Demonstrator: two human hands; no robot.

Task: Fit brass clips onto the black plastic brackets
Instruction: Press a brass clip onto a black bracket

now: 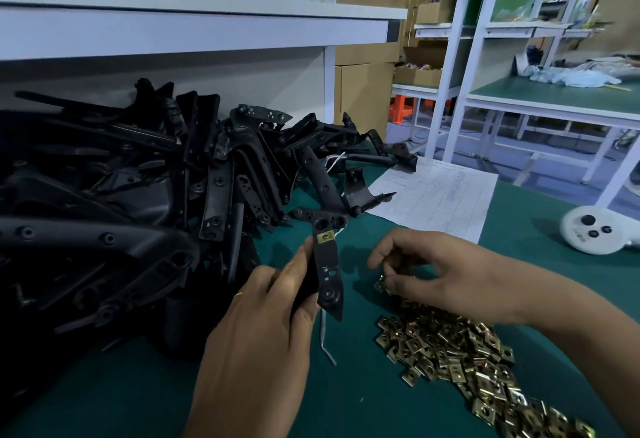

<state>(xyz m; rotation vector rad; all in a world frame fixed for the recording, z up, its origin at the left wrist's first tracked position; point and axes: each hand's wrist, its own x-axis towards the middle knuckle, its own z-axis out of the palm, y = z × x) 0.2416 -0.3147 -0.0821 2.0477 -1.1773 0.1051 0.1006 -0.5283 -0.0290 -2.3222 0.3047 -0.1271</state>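
Observation:
My left hand [273,302] grips a black plastic bracket [327,264] upright above the green mat. One brass clip [325,237] sits fitted on the bracket's upper part. To the right, my right hand [426,271] hovers over the near end of a pile of loose brass clips [467,358], its fingers curled and pinching a brass clip [381,286] at the fingertips. A big heap of black brackets [138,202] fills the left half of the table.
A printed paper sheet [440,195] lies beyond my hands. A white controller [599,230] rests at the right edge of the green mat [346,385]. A white shelf [194,29] overhangs the heap. Other benches and cardboard boxes stand behind.

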